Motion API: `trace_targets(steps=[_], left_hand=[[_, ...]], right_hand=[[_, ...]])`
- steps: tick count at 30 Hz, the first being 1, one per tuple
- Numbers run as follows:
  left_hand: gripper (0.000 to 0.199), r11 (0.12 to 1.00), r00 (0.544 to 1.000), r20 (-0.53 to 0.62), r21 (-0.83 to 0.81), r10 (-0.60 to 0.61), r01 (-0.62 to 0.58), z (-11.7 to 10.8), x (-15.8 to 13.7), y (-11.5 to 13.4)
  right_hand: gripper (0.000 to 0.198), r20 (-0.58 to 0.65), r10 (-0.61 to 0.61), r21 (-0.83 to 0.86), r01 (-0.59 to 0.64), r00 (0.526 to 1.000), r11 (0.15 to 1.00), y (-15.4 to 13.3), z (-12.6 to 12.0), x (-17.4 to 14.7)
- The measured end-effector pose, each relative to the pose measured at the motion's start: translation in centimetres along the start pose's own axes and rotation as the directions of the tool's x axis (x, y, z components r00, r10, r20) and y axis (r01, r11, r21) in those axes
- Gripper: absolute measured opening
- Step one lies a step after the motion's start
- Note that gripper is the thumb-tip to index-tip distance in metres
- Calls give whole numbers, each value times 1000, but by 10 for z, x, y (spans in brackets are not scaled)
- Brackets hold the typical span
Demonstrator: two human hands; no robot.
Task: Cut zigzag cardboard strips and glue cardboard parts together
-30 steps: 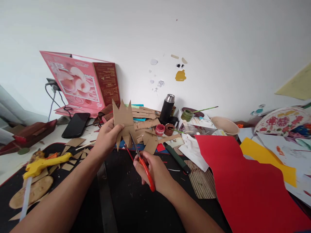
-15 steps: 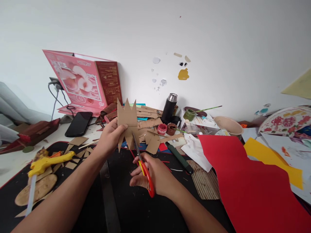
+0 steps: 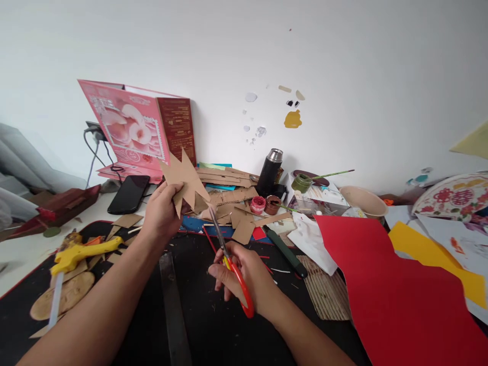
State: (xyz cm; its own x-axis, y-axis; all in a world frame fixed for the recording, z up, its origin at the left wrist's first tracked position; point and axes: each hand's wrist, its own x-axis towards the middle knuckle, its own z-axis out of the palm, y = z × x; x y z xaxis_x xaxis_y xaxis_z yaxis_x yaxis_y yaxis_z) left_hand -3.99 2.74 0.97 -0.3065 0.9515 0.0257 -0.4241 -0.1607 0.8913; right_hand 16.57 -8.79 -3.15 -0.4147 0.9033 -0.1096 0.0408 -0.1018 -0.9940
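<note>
My left hand (image 3: 163,206) pinches a brown cardboard piece (image 3: 186,178) with pointed teeth cut along both ends, held tilted above the mat. In my right hand (image 3: 244,272) is a pair of scissors (image 3: 218,231) with red and yellow handles, its blades pointing up and away from me. The blade tips are close to the cardboard's right lower corner; I cannot tell whether they touch it. Behind them lie loose cardboard scraps (image 3: 244,229). A metal ruler (image 3: 173,305) rests on the black mat (image 3: 206,315) between my forearms.
A yellow glue gun (image 3: 84,254) and a phone (image 3: 128,194) are at left. Further back stand a pink box (image 3: 129,127), a black thermos (image 3: 269,173) and paint jars (image 3: 273,204). A green cutter (image 3: 285,251) and red paper (image 3: 396,284) lie at right.
The cardboard piece has turned and tilted, moving left away from the scissors with my left hand. My right hand has shifted slightly right and down. The view has moved a little.
</note>
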Motion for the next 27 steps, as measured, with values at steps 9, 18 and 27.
trace_targets(steps=[9, 18, 27], left_hand=[[26, 992, 952, 285, -23, -111, 123, 16, -25, -6], [44, 966, 847, 468, 164, -254, 199, 15, -36, -22], [45, 953, 841, 452, 188, -297, 236, 20, -41, -22]], right_hand=[[67, -164, 10, 280, 37, 986, 959, -5, -6, 10], [57, -255, -48, 280, 121, 966, 952, -10, -10, 7], [42, -310, -60, 275, 150, 949, 950, -13, -9, 6]])
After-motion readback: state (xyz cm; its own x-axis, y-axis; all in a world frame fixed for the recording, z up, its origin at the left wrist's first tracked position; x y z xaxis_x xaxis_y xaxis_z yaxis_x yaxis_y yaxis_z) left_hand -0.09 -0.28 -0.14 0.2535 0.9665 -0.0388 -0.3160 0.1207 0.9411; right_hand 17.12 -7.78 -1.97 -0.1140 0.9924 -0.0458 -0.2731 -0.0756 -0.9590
